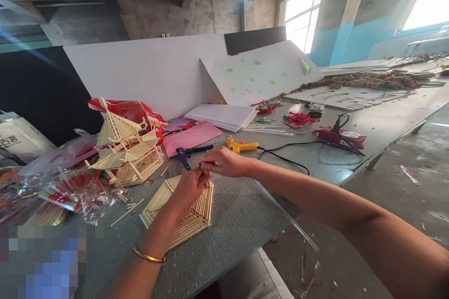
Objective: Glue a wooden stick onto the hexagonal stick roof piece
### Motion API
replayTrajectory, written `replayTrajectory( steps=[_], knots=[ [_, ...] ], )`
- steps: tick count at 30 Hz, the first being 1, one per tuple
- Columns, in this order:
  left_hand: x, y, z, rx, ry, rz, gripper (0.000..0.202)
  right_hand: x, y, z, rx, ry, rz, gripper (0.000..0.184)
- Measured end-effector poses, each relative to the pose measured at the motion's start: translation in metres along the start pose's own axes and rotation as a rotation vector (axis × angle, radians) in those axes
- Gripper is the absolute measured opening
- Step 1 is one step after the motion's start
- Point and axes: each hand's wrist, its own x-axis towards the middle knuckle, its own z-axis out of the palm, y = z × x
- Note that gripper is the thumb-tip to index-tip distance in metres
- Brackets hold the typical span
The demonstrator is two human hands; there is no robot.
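Observation:
A six-sided panel of thin wooden sticks (171,231) lies flat on the table. Over its far edge, my left hand (189,189) and my right hand (226,162) meet, fingers pinched close together. Whatever sits between the fingertips is small and mostly hidden. Just behind my hands lies a dark blue hand tool (183,158), partly covered. A yellow glue gun (245,146) rests beyond my right hand, its black cord running right. To the left stands a tiered pagoda model (135,163) made of similar sticks.
Plastic wrapping with bundled sticks (75,191) crowds the left side. Pink paper (196,136) and stacked white boards (224,116) lie behind. A pink box (342,138) sits at right. A clear rod (301,233) juts past the table's near edge.

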Motion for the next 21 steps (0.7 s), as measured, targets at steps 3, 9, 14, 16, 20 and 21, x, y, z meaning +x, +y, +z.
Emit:
replayTrajectory(
  steps=[3, 9, 14, 16, 20, 21],
  knots=[
    [-0.0008, 0.0007, -0.0002, -0.008, 0.006, -0.001, 0.020, 0.0002, 0.0003, 0.0002, -0.004, -0.006, 0.003, 0.024],
    [-0.0007, -0.0003, 0.0007, 0.017, 0.019, 0.015, 0.021, 0.0006, 0.0005, 0.0006, 0.002, -0.005, 0.000, 0.024],
    [0.0006, -0.0019, 0.0012, 0.033, 0.020, 0.029, 0.021, 0.0007, 0.0004, 0.0012, 0.005, -0.005, -0.005, 0.024],
    [0.0005, -0.0015, 0.0011, 0.027, 0.017, 0.018, 0.020, 0.0008, 0.0004, 0.0013, -0.006, -0.009, -0.007, 0.024],
    [-0.0001, 0.0005, 0.0003, 0.027, 0.013, 0.003, 0.021, 0.0009, 0.0008, 0.0015, -0.013, -0.011, -0.015, 0.024],
    [-0.0002, 0.0008, 0.0000, 0.031, 0.012, 0.003, 0.020, 0.0009, 0.0009, 0.0015, -0.010, -0.011, -0.015, 0.024]
  ],
)
